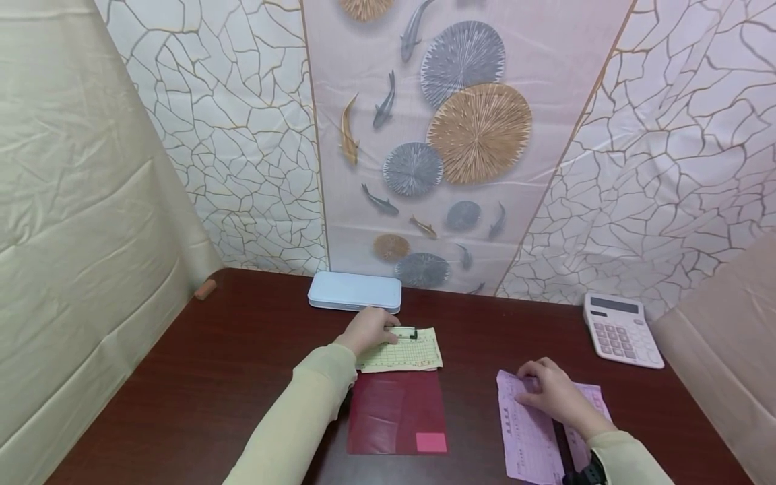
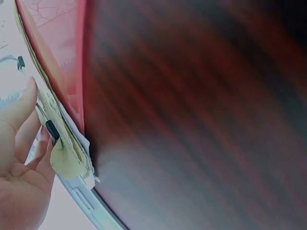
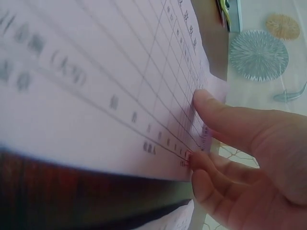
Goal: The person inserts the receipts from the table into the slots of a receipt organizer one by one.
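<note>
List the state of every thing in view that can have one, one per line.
Left hand: resting on the clipped end of the yellow slips.
Yellow slips: stacked, clipped at the top, flat.
Right hand: pinching the pink form's edge.
Pink form: partly lifted.
White case: closed.
Calculator: display blank.
Red folder: flat, closed.

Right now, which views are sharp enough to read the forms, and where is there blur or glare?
Head view: sharp and evenly lit, wide-angle bending at the edges, print too small to read. Left wrist view: the table is smeared with blur. Right wrist view: the pink form is soft up close, its characters unreadable.
</note>
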`<state>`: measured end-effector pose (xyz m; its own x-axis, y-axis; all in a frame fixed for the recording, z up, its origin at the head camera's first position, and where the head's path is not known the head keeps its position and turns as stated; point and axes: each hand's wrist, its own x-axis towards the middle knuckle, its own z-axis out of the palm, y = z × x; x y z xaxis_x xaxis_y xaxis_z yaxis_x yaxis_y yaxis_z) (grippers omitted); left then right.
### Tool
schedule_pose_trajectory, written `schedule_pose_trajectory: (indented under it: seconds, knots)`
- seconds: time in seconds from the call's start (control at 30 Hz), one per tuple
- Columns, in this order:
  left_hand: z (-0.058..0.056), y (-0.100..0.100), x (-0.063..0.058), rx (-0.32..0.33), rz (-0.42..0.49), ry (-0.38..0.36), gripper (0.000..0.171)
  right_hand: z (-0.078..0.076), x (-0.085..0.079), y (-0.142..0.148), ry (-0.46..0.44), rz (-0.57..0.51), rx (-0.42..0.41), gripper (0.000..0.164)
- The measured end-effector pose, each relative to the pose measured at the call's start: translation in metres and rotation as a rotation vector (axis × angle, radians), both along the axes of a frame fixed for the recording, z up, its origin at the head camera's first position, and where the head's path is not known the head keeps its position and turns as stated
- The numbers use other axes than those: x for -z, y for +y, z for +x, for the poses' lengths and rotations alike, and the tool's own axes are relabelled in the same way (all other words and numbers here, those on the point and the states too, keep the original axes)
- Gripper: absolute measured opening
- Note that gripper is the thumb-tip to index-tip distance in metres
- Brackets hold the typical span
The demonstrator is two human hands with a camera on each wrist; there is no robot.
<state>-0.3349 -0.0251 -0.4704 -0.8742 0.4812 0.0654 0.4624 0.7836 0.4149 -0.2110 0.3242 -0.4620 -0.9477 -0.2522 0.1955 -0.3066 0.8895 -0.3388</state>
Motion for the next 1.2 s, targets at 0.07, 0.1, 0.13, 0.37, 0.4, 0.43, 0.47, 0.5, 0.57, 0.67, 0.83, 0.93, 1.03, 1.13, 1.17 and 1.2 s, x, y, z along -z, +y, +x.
schedule_pose_trajectory:
  seconds: [0.07, 0.1, 0.13, 0.37, 0.4, 0.43, 0.47, 0.5, 0.57, 0.67, 0.83, 0.93, 1.03, 1.13, 1.17, 1.2]
  knots:
    - [0.001, 0.0, -0.001, -0.001, 0.0, 0.003, 0.031, 0.0, 0.0, 0.0, 0.002, -0.006, 0.006, 0.034]
    - [0.001, 0.0, -0.001, -0.002, -0.002, 0.005, 0.031, -0.001, 0.0, 0.0, 0.002, -0.01, 0.007, 0.035]
    - [0.001, 0.001, -0.001, -0.003, -0.002, 0.007, 0.031, -0.001, 0.0, 0.001, 0.001, -0.014, 0.007, 0.037]
    - [0.002, 0.001, 0.001, -0.011, -0.004, 0.008, 0.031, -0.002, -0.001, 0.003, 0.012, -0.018, 0.012, 0.041]
    - [0.002, 0.001, 0.002, -0.012, -0.004, 0.008, 0.031, -0.002, -0.001, 0.003, 0.02, -0.013, 0.018, 0.037]
    - [0.002, 0.001, 0.002, -0.013, -0.001, 0.009, 0.031, -0.003, -0.001, 0.004, 0.028, -0.007, 0.025, 0.032]
    - [0.002, 0.001, 0.002, -0.015, 0.001, 0.005, 0.031, -0.003, -0.002, 0.004, 0.032, 0.002, 0.03, 0.027]
    - [0.002, 0.001, 0.002, -0.017, 0.0, 0.003, 0.031, -0.003, -0.003, 0.005, 0.034, 0.01, 0.038, 0.021]
    - [0.002, 0.001, 0.002, -0.02, -0.001, 0.001, 0.031, -0.002, -0.005, 0.006, 0.025, 0.021, 0.043, 0.013]
    - [0.003, 0.002, 0.001, -0.025, -0.006, -0.002, 0.031, -0.001, -0.009, 0.009, -0.021, 0.021, 0.036, 0.007]
    - [0.003, 0.002, 0.0, -0.027, -0.01, 0.004, 0.031, 0.003, -0.016, 0.012, -0.146, -0.072, 0.065, 0.009]
    - [0.003, 0.002, 0.0, -0.022, -0.013, 0.007, 0.031, 0.005, -0.02, 0.012, -0.212, -0.148, 0.092, 0.011]
    - [0.003, 0.001, 0.0, -0.015, -0.017, 0.018, 0.031, 0.008, -0.023, 0.012, -0.229, -0.195, 0.094, 0.012]
    - [0.002, 0.001, 0.001, -0.014, -0.027, 0.028, 0.031, 0.008, -0.023, 0.013, -0.216, -0.217, 0.091, 0.012]
    - [0.002, 0.002, 0.001, -0.014, -0.03, 0.031, 0.031, 0.008, -0.023, 0.013, -0.207, -0.22, 0.089, 0.012]
    - [0.002, 0.002, 0.001, -0.016, -0.032, 0.03, 0.031, 0.007, -0.023, 0.013, -0.201, -0.223, 0.086, 0.012]
